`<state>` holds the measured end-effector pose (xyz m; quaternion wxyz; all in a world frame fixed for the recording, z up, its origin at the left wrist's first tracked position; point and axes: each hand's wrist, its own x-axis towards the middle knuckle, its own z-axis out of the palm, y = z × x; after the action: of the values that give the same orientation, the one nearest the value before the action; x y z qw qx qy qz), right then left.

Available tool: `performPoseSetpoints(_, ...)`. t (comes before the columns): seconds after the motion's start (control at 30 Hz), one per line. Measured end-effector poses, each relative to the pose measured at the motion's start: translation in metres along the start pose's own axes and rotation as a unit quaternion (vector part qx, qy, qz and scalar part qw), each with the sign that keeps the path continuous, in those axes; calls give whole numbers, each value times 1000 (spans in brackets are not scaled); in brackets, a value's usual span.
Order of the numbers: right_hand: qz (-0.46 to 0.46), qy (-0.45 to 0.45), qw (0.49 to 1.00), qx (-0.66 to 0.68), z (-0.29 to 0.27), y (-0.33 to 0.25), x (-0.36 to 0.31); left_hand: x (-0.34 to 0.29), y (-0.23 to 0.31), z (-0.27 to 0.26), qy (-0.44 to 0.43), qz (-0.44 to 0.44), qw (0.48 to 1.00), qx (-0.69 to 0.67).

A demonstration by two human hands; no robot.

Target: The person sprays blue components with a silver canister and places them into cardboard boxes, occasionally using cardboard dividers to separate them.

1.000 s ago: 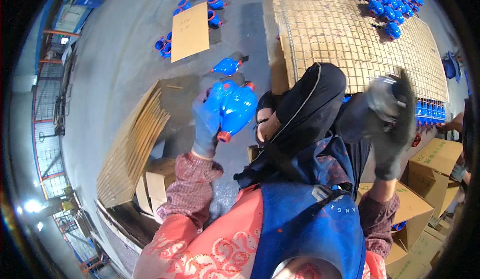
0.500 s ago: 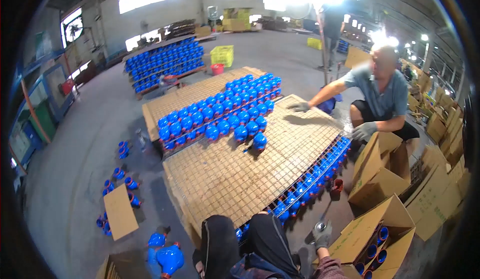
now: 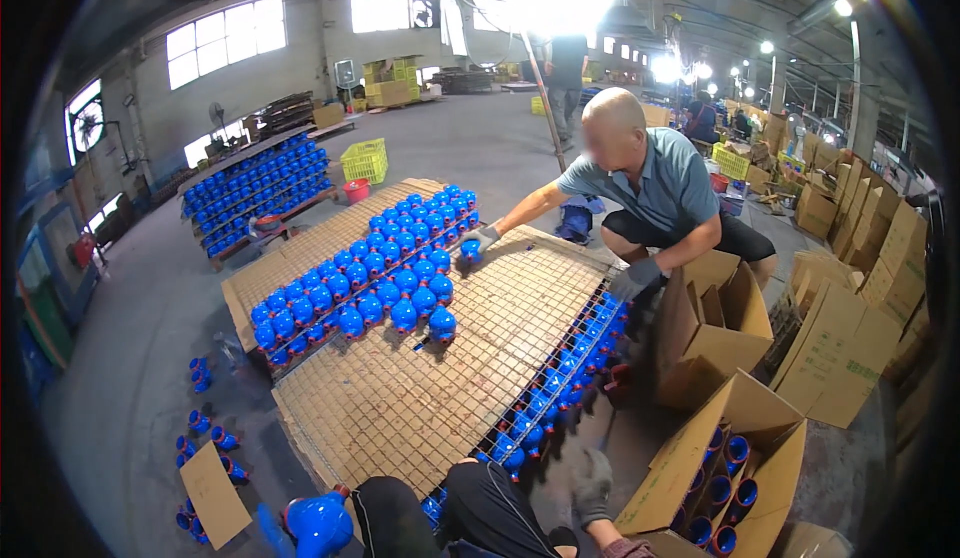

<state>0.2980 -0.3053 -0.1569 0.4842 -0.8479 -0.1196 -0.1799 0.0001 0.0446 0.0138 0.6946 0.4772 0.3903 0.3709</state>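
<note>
One blue pot (image 3: 320,525), glossy with a red rim, shows at the lower edge, just beside the wearer's knee (image 3: 392,514). The wearer's left hand is out of view, so whether its grip is clamped on that pot cannot be told. The right hand (image 3: 592,483), in a grey glove, is near the tall box (image 3: 770,428) that holds more pots (image 3: 738,450); it is blurred, and whether its fingers are apart or together cannot be told.

Many pots (image 3: 404,315) stand in rows on a wire rack (image 3: 400,418) over brown board, where a co-worker's gloved hand (image 3: 484,238) is on a single pot (image 3: 470,251).

The pot near the knee looks stiff and hollow, probably fairly light for its bulk. Its shiny skin would likely be slippery and could chip or crack if knocked. The rounded belly seems the safest hold, with fingers spread around it; the red rim looks like a weaker place to pinch.

Green printing shows on a leaning cardboard sheet (image 3: 825,353) at the right, partly legible; no label or writing can be made out on the pots.
</note>
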Motion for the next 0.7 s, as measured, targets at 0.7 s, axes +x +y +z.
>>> performPoseSetpoints(0.7, 78, -442, 788, 420, -16, -159, 11, -42, -85, 143, -268, -142, 953, -24)
